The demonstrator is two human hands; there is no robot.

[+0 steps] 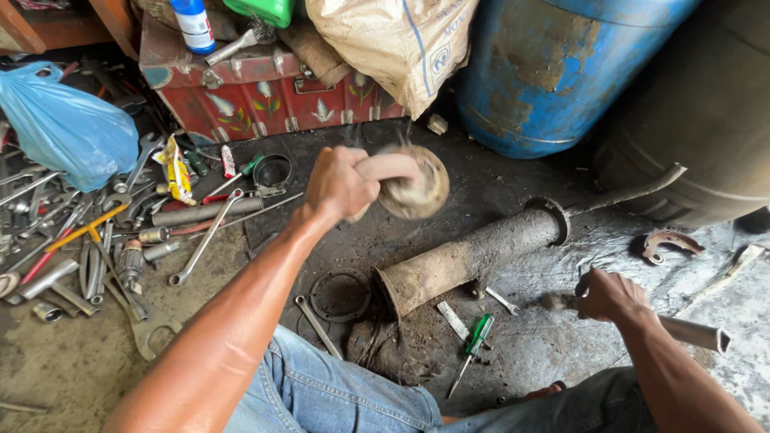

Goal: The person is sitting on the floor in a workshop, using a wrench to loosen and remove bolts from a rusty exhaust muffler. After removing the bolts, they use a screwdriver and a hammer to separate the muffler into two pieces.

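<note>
My left hand is raised above the oily floor, gripping a round, dirty disc-shaped metal part that looks blurred. My right hand is lower at the right, closed around the handle of a metal tool whose head rests near the floor. Between the hands lies a rusty exhaust pipe, its open end pointing toward my knees. A black ring gasket lies on the floor beside that open end.
A green-handled screwdriver lies by my knee. Several spanners and tools are scattered at left beside a blue plastic bag. A red metal box, a sack and a blue drum stand behind.
</note>
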